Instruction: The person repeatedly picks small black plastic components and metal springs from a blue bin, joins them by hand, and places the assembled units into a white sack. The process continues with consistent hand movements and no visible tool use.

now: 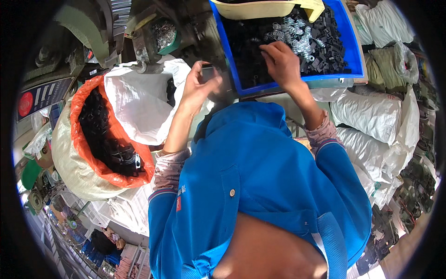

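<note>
My right hand (282, 64) is over a blue tray (226, 43), with its thumb and fingertips drawn together. Anything between them is too small to make out. Black plastic parts (331, 43) fill the tray's right side, and a heap of shiny metal springs (297, 37) lies just beyond my fingers. Left of the tray, my left hand (199, 88) is raised with thumb and fingers curled round something small and dark. Shadow and blur hide what kind of thing it is.
A yellow plastic scoop-like piece (253, 9) lies across the tray's far edge. To the left stand an orange-lined sack (146, 160) of black parts and an open white bag (134, 102). A green container (175, 44) holds small metal bits. Stuffed white sacks (367, 114) line the right.
</note>
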Available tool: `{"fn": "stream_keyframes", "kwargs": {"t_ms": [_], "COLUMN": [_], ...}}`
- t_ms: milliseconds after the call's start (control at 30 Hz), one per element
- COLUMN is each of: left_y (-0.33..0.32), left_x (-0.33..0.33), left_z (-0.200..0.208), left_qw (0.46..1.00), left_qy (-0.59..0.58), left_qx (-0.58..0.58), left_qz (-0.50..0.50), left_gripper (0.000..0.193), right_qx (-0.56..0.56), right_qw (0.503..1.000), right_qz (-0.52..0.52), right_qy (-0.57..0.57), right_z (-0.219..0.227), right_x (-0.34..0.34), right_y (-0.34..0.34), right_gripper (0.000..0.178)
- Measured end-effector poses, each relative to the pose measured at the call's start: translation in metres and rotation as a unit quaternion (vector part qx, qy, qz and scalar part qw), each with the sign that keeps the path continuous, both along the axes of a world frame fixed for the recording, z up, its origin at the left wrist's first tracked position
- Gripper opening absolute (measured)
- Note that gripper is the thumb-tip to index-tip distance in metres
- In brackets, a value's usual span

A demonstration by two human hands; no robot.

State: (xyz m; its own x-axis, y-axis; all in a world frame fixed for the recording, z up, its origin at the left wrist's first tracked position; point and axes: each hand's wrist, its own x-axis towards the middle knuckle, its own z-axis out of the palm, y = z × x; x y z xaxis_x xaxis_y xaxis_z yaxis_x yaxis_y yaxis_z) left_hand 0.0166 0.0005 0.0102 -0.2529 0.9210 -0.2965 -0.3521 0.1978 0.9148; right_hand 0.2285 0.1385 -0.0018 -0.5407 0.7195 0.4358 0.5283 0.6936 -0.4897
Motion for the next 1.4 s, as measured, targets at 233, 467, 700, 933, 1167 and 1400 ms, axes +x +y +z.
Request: {"fn": "stream_keyframes", "kwargs": {"t_ms": [233, 467, 700, 933, 1167, 1400], "left_y": [0.031, 0.051, 0.062, 0.065, 0.075, 0.088], "left_x": [0.016, 0.037, 0.057, 0.047, 0.060, 0.070], "left_z": [0.003, 0.007, 0.002, -0.002, 0.011, 0.006], "left_qw": [0.995, 0.994, 0.993, 0.978, 0.934, 0.972], "left_qy": [-0.088, -0.096, -0.092, -0.198, -0.344, -0.197], "left_qx": [-0.031, -0.040, -0.067, -0.015, -0.018, 0.005], "left_qz": [0.041, 0.015, 0.018, -0.060, -0.091, -0.129], "left_gripper": [0.007, 0.037, 0.025, 0.028, 0.032, 0.027], "right_qx": [0.140, 0.092, 0.037, -0.079, -0.096, -0.507], "right_qw": [0.965, 0.995, 0.995, 0.976, 0.950, 0.721], "right_qz": [-0.007, 0.018, 0.037, -0.194, -0.243, -0.092], "right_qy": [-0.224, -0.017, 0.079, 0.066, -0.172, 0.464], "right_z": [-0.015, -0.006, 0.012, 0.020, -0.005, 0.013], "right_x": [0.000, 0.012, 0.005, 0.080, 0.121, 0.118], "right_y": [0.029, 0.008, -0.034, -0.006, 0.031, 0.017], "right_gripper": [0.012, 0.016, 0.023, 0.012, 0.024, 0.023]}}
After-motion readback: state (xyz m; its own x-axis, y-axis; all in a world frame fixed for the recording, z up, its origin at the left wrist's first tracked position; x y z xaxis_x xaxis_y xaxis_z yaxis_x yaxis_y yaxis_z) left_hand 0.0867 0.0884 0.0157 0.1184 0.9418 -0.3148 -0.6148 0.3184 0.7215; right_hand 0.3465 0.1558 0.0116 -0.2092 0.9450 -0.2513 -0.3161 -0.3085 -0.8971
